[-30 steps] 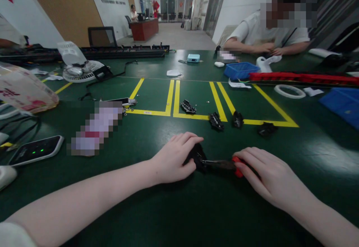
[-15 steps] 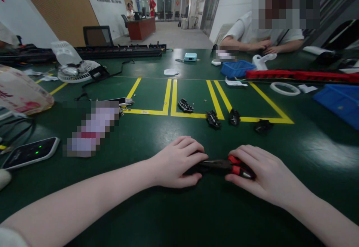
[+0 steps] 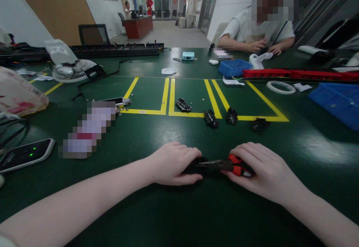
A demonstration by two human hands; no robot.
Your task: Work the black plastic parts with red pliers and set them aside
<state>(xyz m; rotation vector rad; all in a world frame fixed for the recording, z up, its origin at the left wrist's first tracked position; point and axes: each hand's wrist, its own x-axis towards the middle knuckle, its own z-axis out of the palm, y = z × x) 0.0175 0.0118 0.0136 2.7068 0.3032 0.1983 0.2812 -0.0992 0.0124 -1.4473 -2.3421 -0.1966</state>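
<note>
My right hand [image 3: 260, 168] is closed around the red handles of a pair of long-nose pliers [image 3: 217, 164], whose jaws point left. The jaw tips touch a small black part [image 3: 195, 166] that my left hand [image 3: 176, 164] holds between thumb and fingers. Much of that part is hidden by the left hand, and whether the jaws grip it I cannot tell. Beyond my hands lie similar black parts: one [image 3: 183, 105] inside a yellow-taped box, another [image 3: 211, 118] and a third [image 3: 232, 116] by the tape, and one [image 3: 260, 124] farther right.
A phone-like device [image 3: 26, 154] with green lights lies left, near a pixelated flat object [image 3: 86, 131]. Blue bins [image 3: 336, 103], a tape roll [image 3: 281, 87] and a red strip [image 3: 297, 75] are on the right. A white fan [image 3: 74, 71] lies back left. Another person sits across the table.
The view has shifted slightly. My left fingers have drawn in, so more of the black part shows at the plier tips. The person across has moved their hands apart.
</note>
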